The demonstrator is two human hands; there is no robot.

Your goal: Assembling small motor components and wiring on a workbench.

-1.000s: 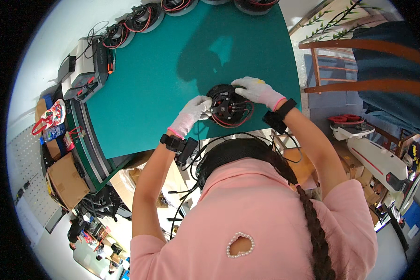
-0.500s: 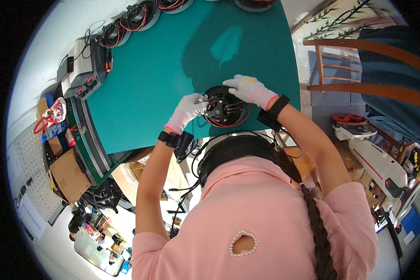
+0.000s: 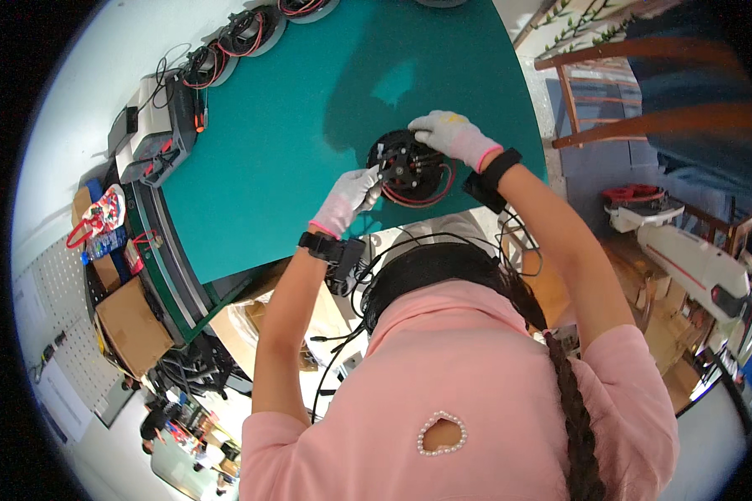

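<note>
A: Where did you have the black disc (image 3: 403, 174)?

B: Near edge of the green table (image 3: 259, 175), right of its middle, between your 2 gloved hands. Close in, probably so you could work with bent elbows. Flat or slightly lifted, I couldn't tell.

A: Your left hand (image 3: 348, 200)?

B: At the disc's left edge, fingertips drawn close together. I couldn't tell whether you pinched the rim, some small part, or nothing; too little showed there.

A: Your right hand (image 3: 454, 136)?

B: At the far right rim, fingers bent over it, thumb hidden. It looked like a steadying touch, but I couldn't confirm a grip. With 1 hand on each side, you likely checked any spin or slide.

A: And the red wire (image 3: 444, 191)?

B: It looped round the disc's near right side, apart from your fingertips. Your hands perhaps took the other edges for that reason.

A: Anything farther off?

B: At least 2 more wired discs (image 3: 249, 33) sat along the far left edge, well apart from you, probably to give you elbow room. An orange-handled tool (image 3: 199, 121) lay just beside the grey machine (image 3: 144, 144).
</note>
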